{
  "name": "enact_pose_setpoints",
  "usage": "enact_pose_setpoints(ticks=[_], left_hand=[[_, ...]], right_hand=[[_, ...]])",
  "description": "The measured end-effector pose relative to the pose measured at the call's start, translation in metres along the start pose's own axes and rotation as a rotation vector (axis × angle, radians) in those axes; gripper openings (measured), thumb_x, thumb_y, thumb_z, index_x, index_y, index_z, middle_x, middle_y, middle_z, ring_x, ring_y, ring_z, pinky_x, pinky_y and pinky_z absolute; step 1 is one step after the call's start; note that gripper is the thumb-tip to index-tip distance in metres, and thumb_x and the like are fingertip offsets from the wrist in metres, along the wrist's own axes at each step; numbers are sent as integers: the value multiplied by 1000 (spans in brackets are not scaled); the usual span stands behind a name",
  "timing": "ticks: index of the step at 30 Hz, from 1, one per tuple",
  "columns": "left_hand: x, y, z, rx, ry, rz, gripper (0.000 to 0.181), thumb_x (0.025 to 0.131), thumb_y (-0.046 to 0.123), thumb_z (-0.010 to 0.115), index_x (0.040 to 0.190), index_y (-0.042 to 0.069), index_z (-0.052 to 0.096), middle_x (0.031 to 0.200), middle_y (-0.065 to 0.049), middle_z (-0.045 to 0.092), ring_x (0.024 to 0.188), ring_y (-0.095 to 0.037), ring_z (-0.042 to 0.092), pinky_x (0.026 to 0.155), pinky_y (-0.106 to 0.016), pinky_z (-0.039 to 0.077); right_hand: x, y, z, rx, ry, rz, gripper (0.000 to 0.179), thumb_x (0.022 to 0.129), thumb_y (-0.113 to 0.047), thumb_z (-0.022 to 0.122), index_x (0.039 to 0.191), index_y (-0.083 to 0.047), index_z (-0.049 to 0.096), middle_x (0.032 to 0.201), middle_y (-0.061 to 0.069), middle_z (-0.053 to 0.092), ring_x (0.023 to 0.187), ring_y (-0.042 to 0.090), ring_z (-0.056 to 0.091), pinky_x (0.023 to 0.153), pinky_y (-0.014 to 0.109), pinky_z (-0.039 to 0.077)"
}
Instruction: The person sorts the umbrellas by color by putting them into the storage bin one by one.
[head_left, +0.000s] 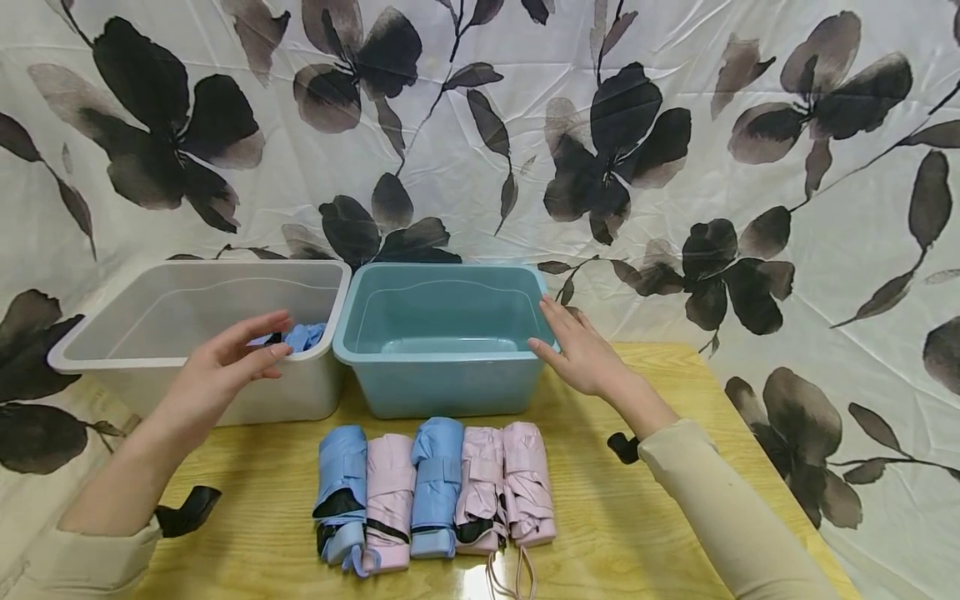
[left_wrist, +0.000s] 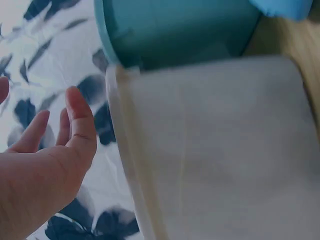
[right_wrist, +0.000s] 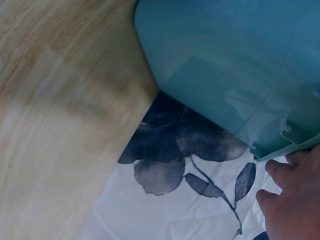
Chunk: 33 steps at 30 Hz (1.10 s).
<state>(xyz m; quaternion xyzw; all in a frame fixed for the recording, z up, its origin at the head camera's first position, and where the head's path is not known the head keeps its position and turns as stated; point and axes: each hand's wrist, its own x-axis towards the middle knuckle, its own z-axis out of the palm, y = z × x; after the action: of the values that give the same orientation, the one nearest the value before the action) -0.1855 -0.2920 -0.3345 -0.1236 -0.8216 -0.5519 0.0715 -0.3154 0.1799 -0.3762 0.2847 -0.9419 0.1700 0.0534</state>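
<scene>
My left hand (head_left: 217, 371) hovers over the front rim of the white bin (head_left: 281, 396), fingers loosely bent and nothing between them. Inside that bin, partly hidden behind the hand, lies something blue (head_left: 304, 337). My right hand (head_left: 581, 350) touches the right rim of the teal bin (head_left: 442, 387), fingers fairly straight; the right wrist view also has the hand (right_wrist: 295, 195) at the rim. In front of the teal bin, several folded umbrellas lie side by side, among them a left blue umbrella (head_left: 343, 475), a middle blue umbrella (head_left: 437, 483) and a right pink umbrella (head_left: 528, 479).
Both bins stand side by side at the back of the wooden table (head_left: 600, 517). A floral cloth (head_left: 510, 167) hangs behind them. Thin pink cords (head_left: 517, 575) trail toward the front. The table's right edge slants past the right forearm.
</scene>
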Motion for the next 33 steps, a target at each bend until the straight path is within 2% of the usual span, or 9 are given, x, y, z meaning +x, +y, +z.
enact_pose_setpoints(ticks=[6,10,13,15,18,22,26,28,33], left_hand=[[-19,-2,28,8,-51,-27,51,108,18,59,156,11,47,141,18,56,114,4,61,87,-17,53],[-27,-9,45,70,-91,-67,53,107,22,61,156,9,46,150,-1,54,116,4,57,88,-19,54],[-33,-18,58,119,-108,-93,54,105,21,64,155,8,48,149,-16,53,121,-10,60,89,-25,54],[-36,-26,65,159,-115,-105,55,104,22,66,154,6,49,148,-20,52,126,-25,60,94,-33,55],[-40,-39,75,221,-125,-107,58,101,21,68,152,1,49,148,-26,48,130,-47,53,98,-51,53],[-42,-57,86,346,-151,-121,66,98,26,71,150,-6,47,150,-36,42,132,-60,43,100,-69,46],[-43,-72,96,466,-211,-200,84,93,40,74,154,-7,41,152,-40,35,133,-65,36,99,-77,40],[-44,-76,99,487,-230,-234,90,91,44,76,155,-6,38,153,-40,33,133,-64,35,99,-77,40],[-45,-79,105,511,-222,-251,96,88,46,80,157,-2,36,153,-36,32,133,-60,40,101,-74,41]], right_hand=[[-2,0,0,4,5,-4,77,111,-50,40,165,-1,18,174,12,13,159,28,15,128,55,8],[-3,2,0,-4,6,-1,78,111,-52,39,165,-1,18,174,13,13,159,30,15,128,56,7],[-2,3,0,-5,6,4,79,110,-53,39,165,-1,18,174,12,12,159,30,15,128,56,7],[-2,4,0,-5,5,5,79,110,-54,38,165,-1,18,174,11,12,159,30,15,128,56,7],[-1,5,0,-6,4,4,79,110,-54,38,165,-1,17,174,11,11,159,30,15,128,56,7],[-2,4,0,-2,0,7,79,110,-54,38,166,-2,17,174,11,11,160,28,13,128,55,6],[-1,3,-1,1,0,3,78,111,-53,39,165,-1,17,174,11,11,159,29,15,128,56,7],[-1,2,-1,3,0,-2,78,111,-52,39,165,-1,17,174,11,12,159,30,16,127,56,8],[-1,1,0,7,0,-7,78,111,-52,40,165,-1,16,174,12,11,159,32,16,127,58,8]])
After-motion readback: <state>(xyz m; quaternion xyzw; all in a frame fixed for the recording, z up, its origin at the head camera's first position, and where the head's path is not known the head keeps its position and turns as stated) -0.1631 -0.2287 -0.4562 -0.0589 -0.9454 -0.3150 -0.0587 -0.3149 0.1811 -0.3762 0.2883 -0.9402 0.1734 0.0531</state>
